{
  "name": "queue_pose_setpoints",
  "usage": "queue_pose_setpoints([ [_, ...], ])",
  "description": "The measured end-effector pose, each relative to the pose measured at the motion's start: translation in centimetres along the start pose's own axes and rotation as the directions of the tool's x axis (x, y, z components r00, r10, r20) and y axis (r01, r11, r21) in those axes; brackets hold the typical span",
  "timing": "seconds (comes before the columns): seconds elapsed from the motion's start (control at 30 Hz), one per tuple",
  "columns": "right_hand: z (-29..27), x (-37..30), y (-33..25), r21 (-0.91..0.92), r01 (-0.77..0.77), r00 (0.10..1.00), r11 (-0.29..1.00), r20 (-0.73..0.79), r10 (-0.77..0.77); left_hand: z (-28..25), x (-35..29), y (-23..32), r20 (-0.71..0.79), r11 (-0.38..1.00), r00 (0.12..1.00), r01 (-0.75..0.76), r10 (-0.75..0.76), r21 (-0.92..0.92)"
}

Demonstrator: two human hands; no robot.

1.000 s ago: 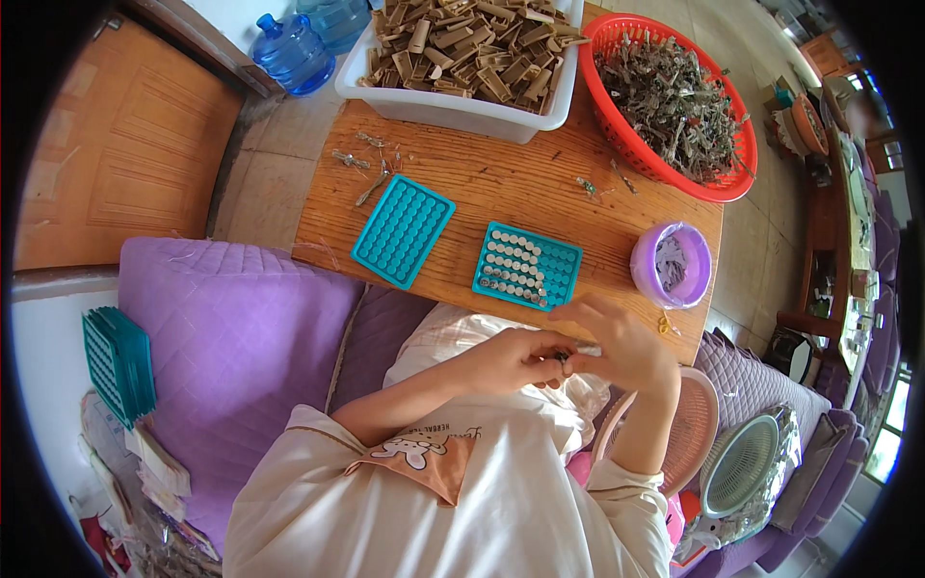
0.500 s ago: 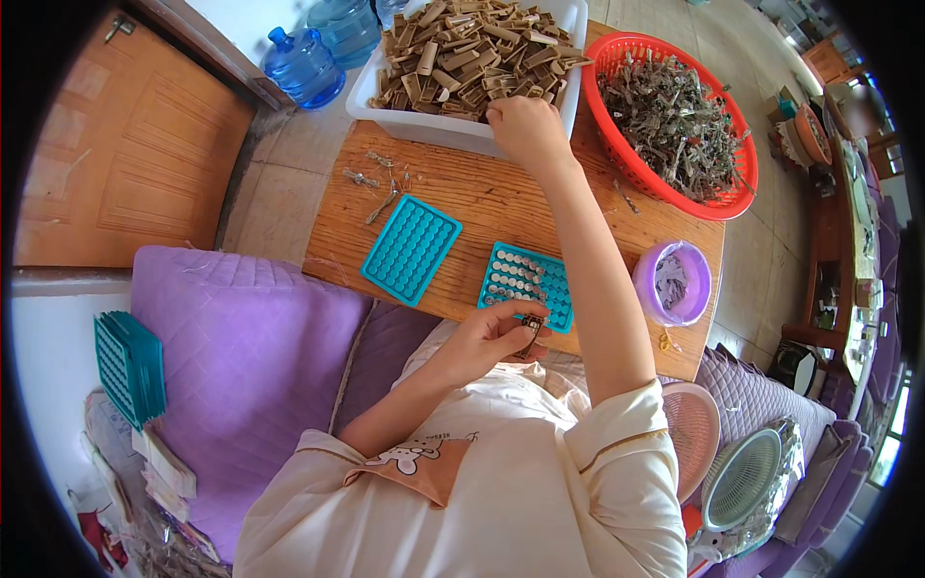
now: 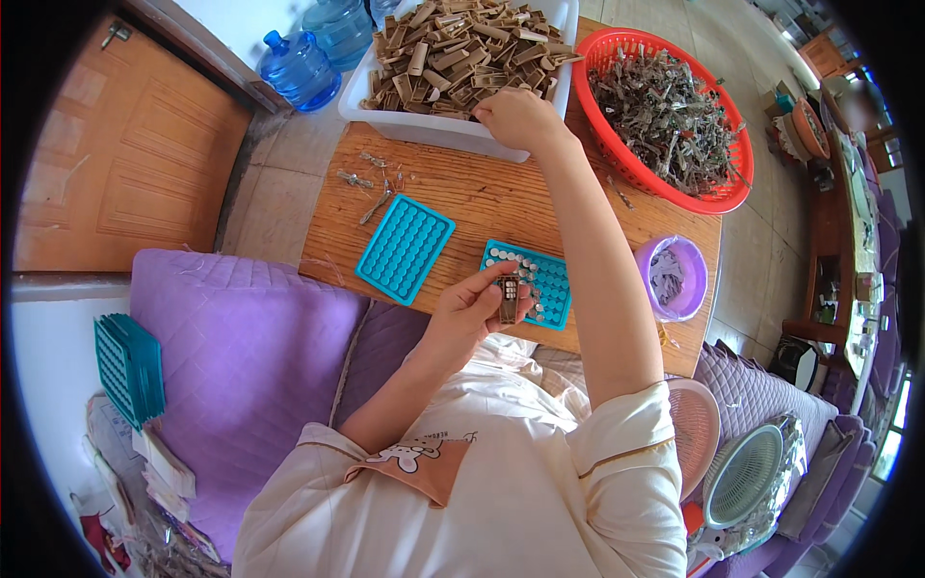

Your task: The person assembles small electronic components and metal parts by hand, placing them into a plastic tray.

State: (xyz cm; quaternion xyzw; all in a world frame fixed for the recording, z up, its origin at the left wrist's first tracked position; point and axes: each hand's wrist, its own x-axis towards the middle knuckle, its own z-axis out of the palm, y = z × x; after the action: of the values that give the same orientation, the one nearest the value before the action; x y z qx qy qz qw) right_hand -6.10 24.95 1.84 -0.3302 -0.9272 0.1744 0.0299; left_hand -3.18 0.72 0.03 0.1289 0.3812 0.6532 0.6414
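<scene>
My left hand (image 3: 466,316) pinches a small brown plastic casing (image 3: 510,301) upright, with pale and metallic bits showing inside it. It hovers over the near part of a teal tray (image 3: 552,281) with round pockets, some of them filled with silvery discs. My right hand (image 3: 523,118) reaches to the near edge of a white bin (image 3: 424,131) heaped with brown plastic casings (image 3: 464,60). Its fingers are curled together at the rim, and whatever they hold is hidden. A second teal tray (image 3: 407,250), its pockets bare, lies to the left on the table.
A red basket (image 3: 667,116) of tangled metal strips stands at the far right of the wooden table (image 3: 462,193). Nearer is a purple tub (image 3: 696,279). Wire scraps (image 3: 378,197) lie at left. Stacked teal trays (image 3: 130,371) sit beside the purple-covered seat (image 3: 246,337).
My left hand has moved forward over the tray and turned the casing upright. My right hand has drawn slightly left along the bin's near edge.
</scene>
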Motion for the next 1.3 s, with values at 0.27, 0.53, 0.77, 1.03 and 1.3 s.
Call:
queue_pose_setpoints([
  [0.27, 1.1, 1.3, 1.6, -0.001, 0.14, 0.982, 0.99, -0.125, -0.139, -0.4, -0.2, -0.2, 0.012, 0.998, 1.0, -0.023, 0.024, -0.063],
  [0.53, -0.2, -1.8, 1.5, 0.423, 0.197, 0.855, 0.885, -0.516, 0.056, -0.6, -0.2, 0.5, -0.115, 0.993, 0.99, -0.093, 0.085, -0.072],
  [0.77, -1.1, -10.0, 0.4, 0.835, 0.141, 0.913, 0.533, -0.317, 0.255, -1.0, 0.1, 1.0, -0.109, 0.91, 0.908, -0.412, 0.405, -0.056],
  [1.03, 1.2, -21.6, -5.1, 0.998, 0.05, 0.922, 0.033, -0.058, 0.383, 1.2, -0.3, 1.3, -0.031, 0.869, 0.872, -0.485, 0.489, 0.1],
  [1.3, 3.0, -22.6, -6.1, 0.975, 0.181, 0.875, 0.127, -0.219, 0.432, 2.8, 0.1, 0.3, 0.079, 0.845, 0.856, -0.517, 0.511, 0.138],
])
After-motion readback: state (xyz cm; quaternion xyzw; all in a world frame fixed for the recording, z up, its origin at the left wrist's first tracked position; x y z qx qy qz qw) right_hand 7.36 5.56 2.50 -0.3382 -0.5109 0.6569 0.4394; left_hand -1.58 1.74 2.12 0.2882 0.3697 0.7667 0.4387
